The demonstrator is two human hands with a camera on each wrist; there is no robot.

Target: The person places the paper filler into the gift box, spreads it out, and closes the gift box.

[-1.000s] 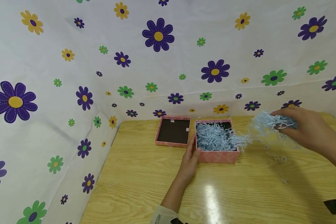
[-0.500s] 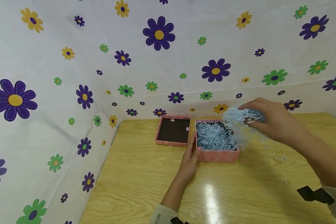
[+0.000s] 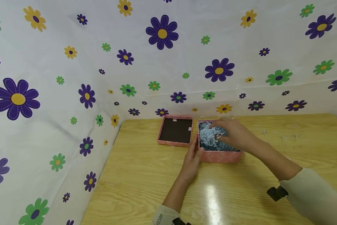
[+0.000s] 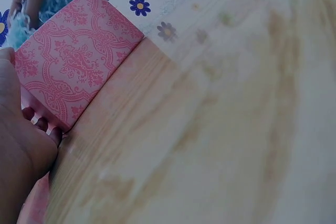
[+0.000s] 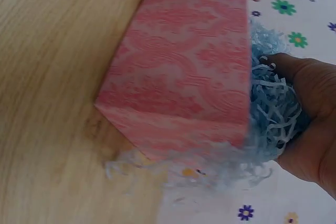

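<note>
The right hand (image 3: pixel 235 133) curls thumb and fingers round a clump of blue shredded paper (image 3: pixel 208 137) at the mouth of the damask-patterned pink box (image 3: pixel 220 157); the left hand (image 3: pixel 190 162) grips the box's left side, fingers bent, thumb at the near corner. The shreds look light, springy and likely to trail, so best gathered deep; the box seems stiff, best braced by its walls.
</note>
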